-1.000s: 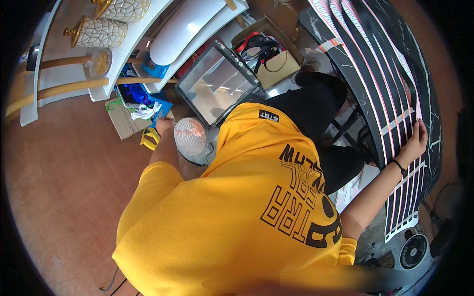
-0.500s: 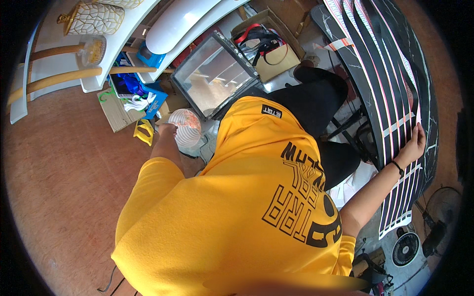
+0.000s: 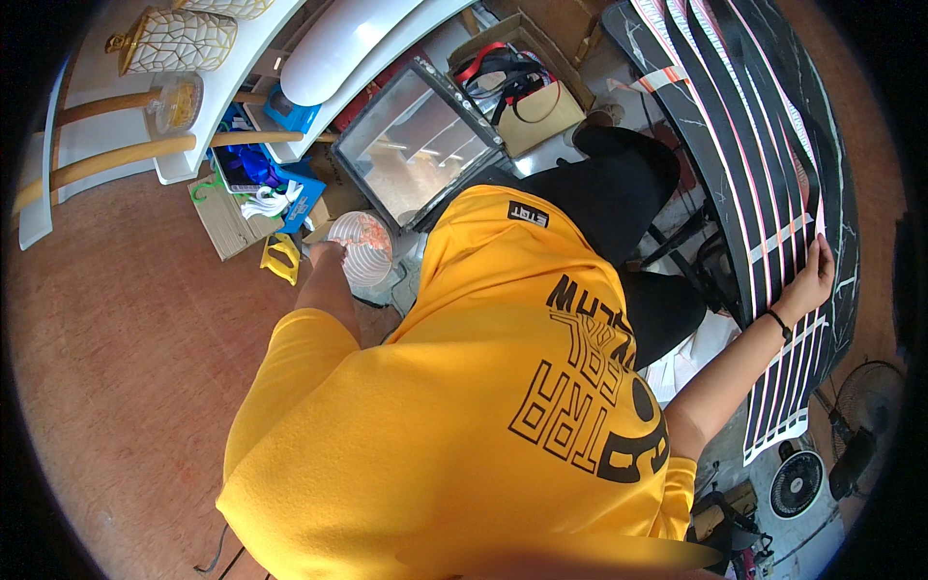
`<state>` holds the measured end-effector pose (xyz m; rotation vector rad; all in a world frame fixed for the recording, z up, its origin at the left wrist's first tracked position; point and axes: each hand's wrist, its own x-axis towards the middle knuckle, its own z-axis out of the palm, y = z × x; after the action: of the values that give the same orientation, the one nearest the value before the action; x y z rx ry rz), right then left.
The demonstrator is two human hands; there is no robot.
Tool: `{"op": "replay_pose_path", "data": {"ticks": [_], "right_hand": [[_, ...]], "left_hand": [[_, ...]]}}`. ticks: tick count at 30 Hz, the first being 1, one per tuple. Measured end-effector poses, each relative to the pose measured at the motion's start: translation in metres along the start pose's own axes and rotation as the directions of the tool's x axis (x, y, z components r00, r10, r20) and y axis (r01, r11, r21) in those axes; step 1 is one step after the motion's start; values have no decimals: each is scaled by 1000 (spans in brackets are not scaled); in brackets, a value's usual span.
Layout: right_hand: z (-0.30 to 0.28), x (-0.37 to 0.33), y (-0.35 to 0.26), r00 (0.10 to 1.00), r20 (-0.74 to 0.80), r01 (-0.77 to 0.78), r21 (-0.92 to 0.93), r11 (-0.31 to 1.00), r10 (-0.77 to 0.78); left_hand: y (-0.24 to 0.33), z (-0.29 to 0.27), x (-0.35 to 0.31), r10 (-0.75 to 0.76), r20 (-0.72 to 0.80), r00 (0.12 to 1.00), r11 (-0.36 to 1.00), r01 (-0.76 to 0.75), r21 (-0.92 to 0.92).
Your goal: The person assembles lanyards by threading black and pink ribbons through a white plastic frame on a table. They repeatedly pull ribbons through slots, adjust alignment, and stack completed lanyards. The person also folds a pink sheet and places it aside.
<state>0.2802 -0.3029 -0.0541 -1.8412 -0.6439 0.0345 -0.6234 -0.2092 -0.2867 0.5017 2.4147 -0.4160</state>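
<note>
My right hand (image 3: 810, 282) is at the table on the right, its fingers pinched on the end of a pale pink-edged strip (image 3: 821, 217). Under and around it run long black strips (image 3: 749, 174) with white and pink edges, laid side by side and crossed by pieces of tape (image 3: 781, 239). On the left, my left hand (image 3: 327, 253) is held low at the rim of a white ribbed bin (image 3: 367, 266). Its fingers look curled; what they hold, if anything, is hidden. Orange-pink scraps (image 3: 370, 232) lie inside the bin.
A dark-framed glass panel (image 3: 416, 150) leans beyond the bin. Behind it is a cardboard box (image 3: 541, 126) with black and red straps. A yellow-handled tool (image 3: 280, 259) lies left of the bin. Two fans, one a small round fan (image 3: 797, 483), stand at lower right. White shelving (image 3: 222, 106) fills the upper left.
Very little differs. The view has shifted slightly, and both hands stay at about the same places, beside the bin and on the strips.
</note>
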Motion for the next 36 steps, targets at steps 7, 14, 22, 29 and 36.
{"op": "replay_pose_path", "data": {"ticks": [7,14,22,29,36], "right_hand": [[0,-1,1,1000,2,2,14,1000,-2],[-1,1,2,1000,9,13,-9,1000,-13],[-1,0,3,1000,0,-12,33,999,12],[1,-2,-2,1000,2,-14,15,1000,14],[2,-4,-7,1000,-5,-3,-10,1000,3]], "left_hand": [[2,3,-7,-134,38,990,980,138,-140],[-2,4,2,-81,38,996,988,85,-132],[2,4,-9,-120,-5,993,978,117,-172],[4,4,1,-179,25,983,978,181,-105],[7,1,-20,-122,42,992,982,127,-141]]}}
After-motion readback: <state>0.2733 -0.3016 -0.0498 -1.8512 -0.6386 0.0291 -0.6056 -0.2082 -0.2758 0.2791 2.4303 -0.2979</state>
